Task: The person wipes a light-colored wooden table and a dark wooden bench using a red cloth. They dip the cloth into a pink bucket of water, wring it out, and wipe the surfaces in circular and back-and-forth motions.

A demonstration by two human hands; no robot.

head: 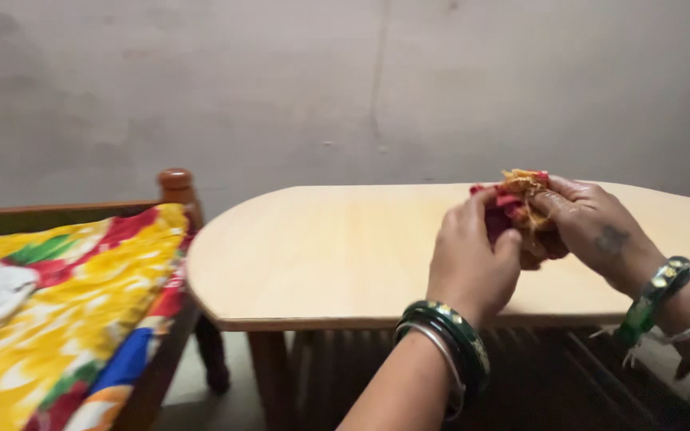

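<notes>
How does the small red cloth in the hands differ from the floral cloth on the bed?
The small red cloth is bunched tight with gold trim, held above the table by the left hand and right hand. The floral cloth is far larger, spread flat, mostly yellow with red, green and blue, untouched. Both are colourful fabric.

From my remote seat I see no packages, labels, signs or screens anywhere around the pale wooden table or the wall behind it.
</notes>
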